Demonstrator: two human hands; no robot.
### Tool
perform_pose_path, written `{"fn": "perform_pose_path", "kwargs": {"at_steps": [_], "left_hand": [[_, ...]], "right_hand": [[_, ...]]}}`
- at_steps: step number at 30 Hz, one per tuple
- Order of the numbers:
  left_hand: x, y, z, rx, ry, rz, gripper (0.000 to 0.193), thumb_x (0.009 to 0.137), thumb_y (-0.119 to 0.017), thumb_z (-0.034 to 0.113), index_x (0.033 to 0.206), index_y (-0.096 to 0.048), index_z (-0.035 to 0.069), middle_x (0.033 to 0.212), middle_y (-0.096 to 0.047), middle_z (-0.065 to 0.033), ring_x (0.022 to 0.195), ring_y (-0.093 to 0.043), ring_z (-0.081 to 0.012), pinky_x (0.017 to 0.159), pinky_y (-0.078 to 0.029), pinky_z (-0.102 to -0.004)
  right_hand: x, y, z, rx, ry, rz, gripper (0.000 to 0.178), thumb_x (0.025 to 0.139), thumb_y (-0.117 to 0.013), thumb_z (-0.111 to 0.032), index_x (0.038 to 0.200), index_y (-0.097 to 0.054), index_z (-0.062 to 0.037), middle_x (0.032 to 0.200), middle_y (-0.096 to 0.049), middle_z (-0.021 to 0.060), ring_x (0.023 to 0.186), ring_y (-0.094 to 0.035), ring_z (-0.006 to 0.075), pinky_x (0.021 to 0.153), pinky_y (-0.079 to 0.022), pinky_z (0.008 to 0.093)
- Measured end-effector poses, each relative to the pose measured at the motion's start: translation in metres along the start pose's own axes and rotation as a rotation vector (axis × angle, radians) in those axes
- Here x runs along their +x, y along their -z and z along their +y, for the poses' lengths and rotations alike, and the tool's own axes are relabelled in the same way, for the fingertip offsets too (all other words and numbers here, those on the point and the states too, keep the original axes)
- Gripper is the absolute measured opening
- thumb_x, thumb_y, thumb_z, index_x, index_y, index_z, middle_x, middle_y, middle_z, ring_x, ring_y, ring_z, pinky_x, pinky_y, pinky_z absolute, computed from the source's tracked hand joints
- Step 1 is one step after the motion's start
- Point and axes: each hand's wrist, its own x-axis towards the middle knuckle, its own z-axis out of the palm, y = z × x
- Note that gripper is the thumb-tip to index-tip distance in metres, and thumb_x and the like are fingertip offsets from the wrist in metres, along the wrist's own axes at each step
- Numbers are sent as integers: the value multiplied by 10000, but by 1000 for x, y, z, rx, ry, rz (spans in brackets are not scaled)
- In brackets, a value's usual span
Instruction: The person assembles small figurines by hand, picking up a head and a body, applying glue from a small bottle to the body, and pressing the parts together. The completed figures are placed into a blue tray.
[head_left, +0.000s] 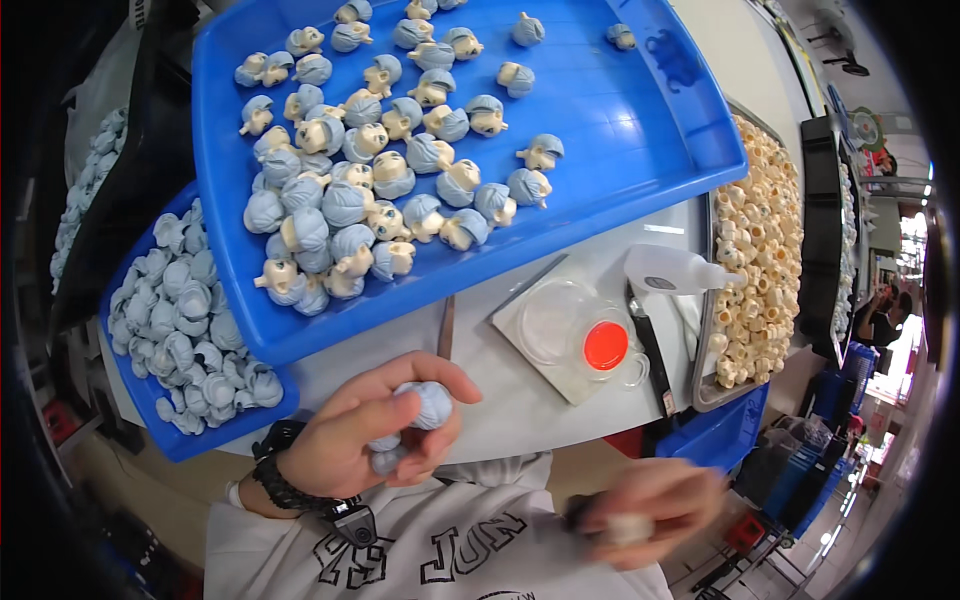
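Observation:
My left hand (350, 435) is closed around light blue doll hair pieces (432, 404), one rounded piece between thumb and fingers and others lower in the palm. It is over the table's near edge, below the large blue tray. My right hand (665, 508) is off to the right, beyond the table's near edge, smeared by motion. A small whitish patch shows at it; whether that is a held piece, I cannot tell. Doll heads with blue hair (365, 190) crowd the left part of the large blue tray (480, 258).
A smaller blue tray (290, 398) of loose hair pieces (190, 320) stands left. On the white table (480, 390) are a round clear container with a red disc (606, 346) on a pale slab (515, 310), a black-handled knife (652, 350), a white bottle (670, 268) and a metal tray (703, 385) of cream parts.

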Motion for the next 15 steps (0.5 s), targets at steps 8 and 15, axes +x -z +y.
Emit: {"fn": "perform_pose_path", "kwargs": {"at_steps": [8,15], "left_hand": [[-2,-2,3,234,14,-19,308,833,-603,141,1050,-429,11,919,-575,-209,508,-428,-59,464,-359,-186],[-1,6,-5,360,-131,-63,263,839,-608,240,968,-499,38,847,-575,-46,599,-441,-30,555,-369,-180]], "right_hand": [[39,-40,29,-409,42,-128,397,608,-799,-167,890,-601,30,708,-609,84,535,-563,175,448,-441,249],[37,-45,32,-291,26,-117,432,596,-797,-159,952,-615,5,773,-594,73,567,-558,164,474,-443,250]]}}
